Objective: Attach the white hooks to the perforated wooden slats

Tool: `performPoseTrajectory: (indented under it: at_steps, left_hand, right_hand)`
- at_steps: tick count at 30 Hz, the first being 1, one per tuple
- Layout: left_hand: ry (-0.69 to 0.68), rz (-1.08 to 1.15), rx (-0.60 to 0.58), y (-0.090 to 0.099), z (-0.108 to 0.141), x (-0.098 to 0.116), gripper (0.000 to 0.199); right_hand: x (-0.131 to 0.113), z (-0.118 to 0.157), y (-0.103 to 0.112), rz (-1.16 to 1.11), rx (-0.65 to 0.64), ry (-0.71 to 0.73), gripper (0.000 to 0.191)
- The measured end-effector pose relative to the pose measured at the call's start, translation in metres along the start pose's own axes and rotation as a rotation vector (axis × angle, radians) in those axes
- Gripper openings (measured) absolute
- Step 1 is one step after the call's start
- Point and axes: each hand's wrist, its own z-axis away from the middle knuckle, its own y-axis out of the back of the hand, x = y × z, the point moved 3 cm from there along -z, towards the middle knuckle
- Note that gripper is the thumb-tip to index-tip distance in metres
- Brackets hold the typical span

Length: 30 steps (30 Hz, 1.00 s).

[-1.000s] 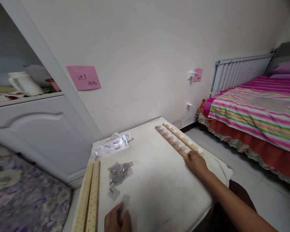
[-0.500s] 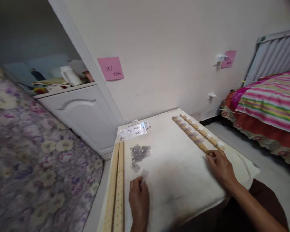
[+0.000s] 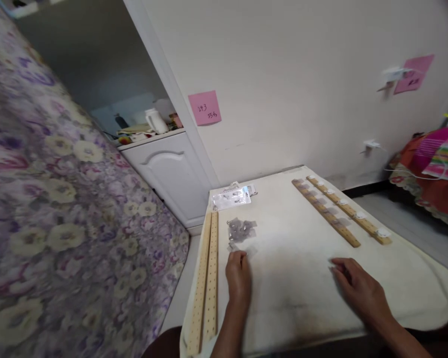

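My left hand (image 3: pixel 239 274) is closed at the near edge of a pile of small clear plastic bags (image 3: pixel 241 229). Its fingertips pinch a small clear plastic bag (image 3: pixel 251 251), partly hidden by the fingers. On the other side of the table, my right hand (image 3: pixel 360 288) hovers with fingers loosely bent and slightly apart, nothing visible in them. Just beyond it lies a wooden strip (image 3: pixel 353 239) with several small clear bags along its far part. Beside that strip runs a second wooden strip (image 3: pixel 369 229) carrying several white round pieces.
Two long perforated wooden strips (image 3: pixel 211 278) lie along the left side of the white-covered table (image 3: pixel 283 278). Clear packaging (image 3: pixel 230 198) rests at the back left corner. A floral curtain (image 3: pixel 97 223) hangs to the left, and a wall stands behind the table.
My right hand has let go of the near end of the wooden strip and drawn back toward me. My left hand has come closer to the bag pile. The view has turned left.
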Motion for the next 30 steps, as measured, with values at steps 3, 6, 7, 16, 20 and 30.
performPoseTrajectory:
  at_steps: [3,6,7,16,20,30]
  left_hand:
    - [0.002,-0.033,-0.009,-0.003,-0.008,0.005,0.022]
    - [0.006,-0.085,-0.013,0.011,0.000,0.006,0.026]
    - [0.009,-0.106,-0.012,0.020,0.006,0.005,0.027]
    - [0.116,-0.780,-0.104,0.092,0.064,-0.027,0.024]
    - [0.154,-0.869,-0.175,0.087,0.060,-0.020,0.023]
    - [0.460,-0.281,-0.131,0.086,0.048,-0.024,0.047]
  right_hand:
    - [0.001,0.002,0.000,0.007,-0.006,0.001,0.031]
    - [0.003,0.002,-0.002,-0.013,-0.006,0.018,0.033]
    - [0.003,0.002,-0.003,-0.017,-0.002,0.022,0.034]
    - [0.006,0.002,-0.003,-0.005,-0.023,0.034,0.034]
    - [0.008,0.002,-0.007,-0.004,-0.032,0.045,0.033]
    - [0.008,0.003,-0.010,0.006,-0.049,0.068,0.029]
